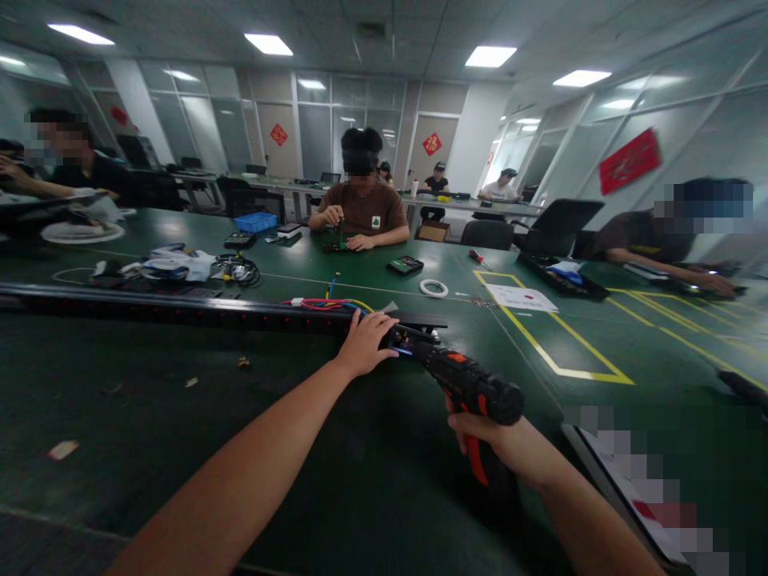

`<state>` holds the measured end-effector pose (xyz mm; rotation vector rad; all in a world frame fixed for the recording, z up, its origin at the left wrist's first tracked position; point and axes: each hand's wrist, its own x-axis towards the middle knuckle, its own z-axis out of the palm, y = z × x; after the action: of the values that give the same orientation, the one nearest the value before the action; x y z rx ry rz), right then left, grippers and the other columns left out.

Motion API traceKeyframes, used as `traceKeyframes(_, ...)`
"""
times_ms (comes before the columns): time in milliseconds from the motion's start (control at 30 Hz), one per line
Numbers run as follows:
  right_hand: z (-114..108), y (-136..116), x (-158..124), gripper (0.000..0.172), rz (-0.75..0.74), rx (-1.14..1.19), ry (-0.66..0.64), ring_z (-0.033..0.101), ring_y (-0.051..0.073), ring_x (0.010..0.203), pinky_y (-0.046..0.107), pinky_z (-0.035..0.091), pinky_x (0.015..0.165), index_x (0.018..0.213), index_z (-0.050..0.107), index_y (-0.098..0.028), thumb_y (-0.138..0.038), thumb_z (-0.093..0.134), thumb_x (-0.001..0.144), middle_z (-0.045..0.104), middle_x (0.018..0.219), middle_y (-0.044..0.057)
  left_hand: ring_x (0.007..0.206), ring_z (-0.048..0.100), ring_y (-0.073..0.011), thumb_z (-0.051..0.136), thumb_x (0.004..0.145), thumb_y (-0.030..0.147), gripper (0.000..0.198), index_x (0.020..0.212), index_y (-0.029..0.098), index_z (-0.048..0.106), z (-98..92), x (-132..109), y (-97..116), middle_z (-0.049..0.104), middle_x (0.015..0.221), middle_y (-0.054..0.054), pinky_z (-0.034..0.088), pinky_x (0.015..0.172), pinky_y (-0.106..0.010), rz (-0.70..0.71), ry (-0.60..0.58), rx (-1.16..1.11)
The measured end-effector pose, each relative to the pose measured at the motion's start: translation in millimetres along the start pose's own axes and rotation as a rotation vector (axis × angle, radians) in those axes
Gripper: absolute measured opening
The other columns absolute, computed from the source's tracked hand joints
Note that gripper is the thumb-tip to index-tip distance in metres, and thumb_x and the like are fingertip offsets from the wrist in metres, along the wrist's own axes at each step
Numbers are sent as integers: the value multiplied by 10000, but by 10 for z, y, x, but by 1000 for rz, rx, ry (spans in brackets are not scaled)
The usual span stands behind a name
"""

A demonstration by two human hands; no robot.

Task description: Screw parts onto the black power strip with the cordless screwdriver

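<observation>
My right hand (489, 432) is wrapped round the grip of a black and orange cordless drill (468, 380). Its nose points left at the end of a long black metal rail (180, 308), where a small light shines. I cannot tell whether the bit touches anything. On that same end lies my left hand (366, 344), fingers stretched over the top of the rail. Red, yellow and blue wires (327, 303) come out just behind my left hand. A small brass-coloured piece (242, 362) rests on the green table in front of the rail.
A white ring (434, 288), a screwdriver (478, 258) and a paper sheet (521, 298) lie beyond the drill. Cables (237, 270) and a blue basket (255, 222) are at the back left. A flat tablet-like object (624, 488) lies near right. People sit across the table.
</observation>
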<state>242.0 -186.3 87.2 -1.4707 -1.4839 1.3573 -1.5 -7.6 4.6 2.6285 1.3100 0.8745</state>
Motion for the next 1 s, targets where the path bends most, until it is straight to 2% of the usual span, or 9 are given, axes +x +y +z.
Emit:
traceKeyframes(233, 3, -5, -18, 309, 12, -9, 11, 634, 200, 602, 327, 468, 617, 958, 681, -215, -401, 761, 723, 642, 631, -35, 1541, 455, -338, 822, 940, 419, 671, 1546, 288, 564, 25, -1, -24, 601, 1552, -107, 113, 1349, -657, 8, 13, 6)
traceKeyframes(1000, 13, -48, -20, 349, 43, 9, -7, 617, 195, 616, 332, 467, 631, 931, 659, -209, -429, 778, 687, 641, 632, -34, 1549, 446, -334, 823, 944, 405, 660, 1537, 271, 565, -9, -2, 6, 602, 1557, -112, 106, 1349, -651, -12, -8, -7)
